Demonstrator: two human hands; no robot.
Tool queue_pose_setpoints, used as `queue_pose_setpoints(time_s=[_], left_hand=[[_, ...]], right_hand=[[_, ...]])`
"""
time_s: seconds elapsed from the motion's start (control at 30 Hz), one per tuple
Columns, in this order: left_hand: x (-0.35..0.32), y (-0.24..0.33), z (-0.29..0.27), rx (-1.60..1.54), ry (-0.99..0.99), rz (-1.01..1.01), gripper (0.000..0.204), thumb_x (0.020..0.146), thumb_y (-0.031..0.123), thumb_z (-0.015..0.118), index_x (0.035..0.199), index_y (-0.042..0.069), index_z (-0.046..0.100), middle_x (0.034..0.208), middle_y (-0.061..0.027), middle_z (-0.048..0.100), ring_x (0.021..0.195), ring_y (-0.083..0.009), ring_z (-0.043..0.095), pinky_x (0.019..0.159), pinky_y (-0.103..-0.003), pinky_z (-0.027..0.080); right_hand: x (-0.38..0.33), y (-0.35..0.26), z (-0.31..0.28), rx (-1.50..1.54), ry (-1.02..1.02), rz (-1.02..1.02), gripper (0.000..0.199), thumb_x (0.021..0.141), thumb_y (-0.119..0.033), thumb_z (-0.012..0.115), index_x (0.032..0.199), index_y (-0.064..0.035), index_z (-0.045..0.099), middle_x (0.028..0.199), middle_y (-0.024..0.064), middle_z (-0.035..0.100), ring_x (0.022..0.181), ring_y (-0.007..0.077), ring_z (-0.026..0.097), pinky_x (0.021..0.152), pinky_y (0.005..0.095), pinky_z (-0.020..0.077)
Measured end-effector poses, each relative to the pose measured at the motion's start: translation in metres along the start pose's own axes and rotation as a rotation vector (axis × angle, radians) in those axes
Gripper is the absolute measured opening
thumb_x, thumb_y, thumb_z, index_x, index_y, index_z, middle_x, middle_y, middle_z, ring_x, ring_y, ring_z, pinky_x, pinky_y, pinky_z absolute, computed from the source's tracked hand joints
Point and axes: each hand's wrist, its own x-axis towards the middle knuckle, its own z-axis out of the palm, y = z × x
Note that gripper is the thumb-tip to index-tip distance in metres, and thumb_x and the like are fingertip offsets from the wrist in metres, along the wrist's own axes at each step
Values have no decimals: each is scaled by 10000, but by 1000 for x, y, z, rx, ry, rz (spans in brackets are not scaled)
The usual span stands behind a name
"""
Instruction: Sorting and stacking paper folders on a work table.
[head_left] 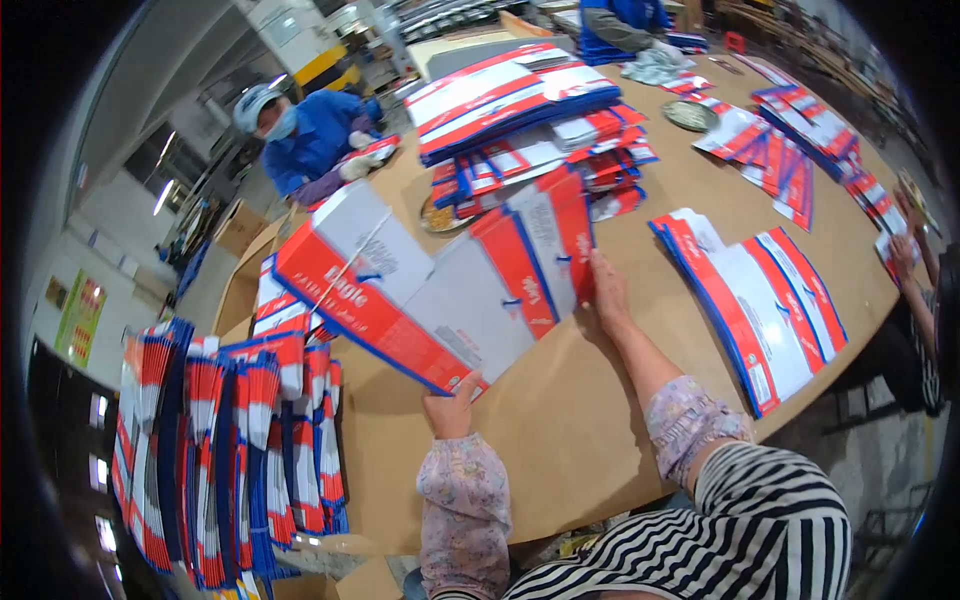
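A red, white and blue flat carton blank point(465, 290) is held up over the table, partly unfolded. My left hand point(455, 405) pinches its lower edge, thumb on the printed face. At the blank's right end, my right hand point(607, 290) grips the edge, its fingers partly hidden behind the cardboard. Beyond it stands a tall pile of similar blanks point(515, 90). To the right of my right hand, a smaller stack of flat blanks point(755, 305) lies on the table point(560, 440).
Bundled blanks point(235, 440) are packed upright at the left. A round dish point(440, 215) sits by the pile, another dish point(690, 115) at the far right. A masked co-worker in blue point(310, 140) works at the far left; other people's hands point(905, 255) show at the right edge.
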Motion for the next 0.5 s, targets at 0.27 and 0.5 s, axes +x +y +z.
queue_pose_setpoints(time_s=[0.27, 0.5], left_hand=[[-2, 5, 4, -79, -15, 12, 382, 735, 54, 758, 1049, -59, 573, 1000, -102, 631, 860, -175, 594, 781, -318, 477], [-3, -1, 0, -7, -21, 36, 451, 747, 62, 755, 1121, -66, 536, 1054, -114, 611, 925, -182, 581, 839, -315, 456]], right_hand=[[22, 34, -21, -48, -55, -54, 409, 959, -384, 436, 927, -18, 618, 834, 26, 627, 747, 80, 543, 676, 254, 447], [15, 29, -18, -132, -15, -85, 448, 955, -417, 426, 926, -14, 620, 815, 47, 644, 740, 93, 563, 661, 253, 446]])
